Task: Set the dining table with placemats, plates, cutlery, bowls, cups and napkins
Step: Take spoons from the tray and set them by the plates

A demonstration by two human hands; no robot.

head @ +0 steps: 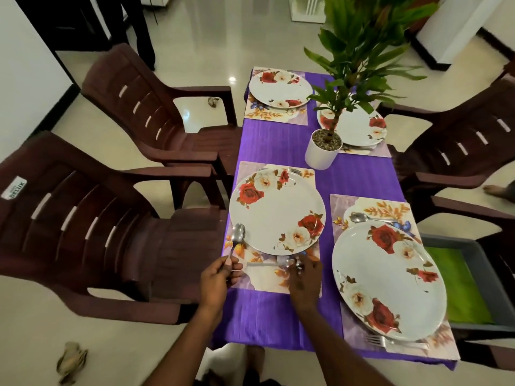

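Head view: a spoon is gripped by its handle in the left hand, lower centre, bowl up over the left edge of a placemat. The right hand is curled over the placemat's lower part, pinching blurred cutlery; what kind cannot be told. A floral plate sits on this placemat at centre. Three more plates are seen: lower right, upper centre, upper right. A potted plant stands on the purple cloth mid-table. Brown chairs are at left.
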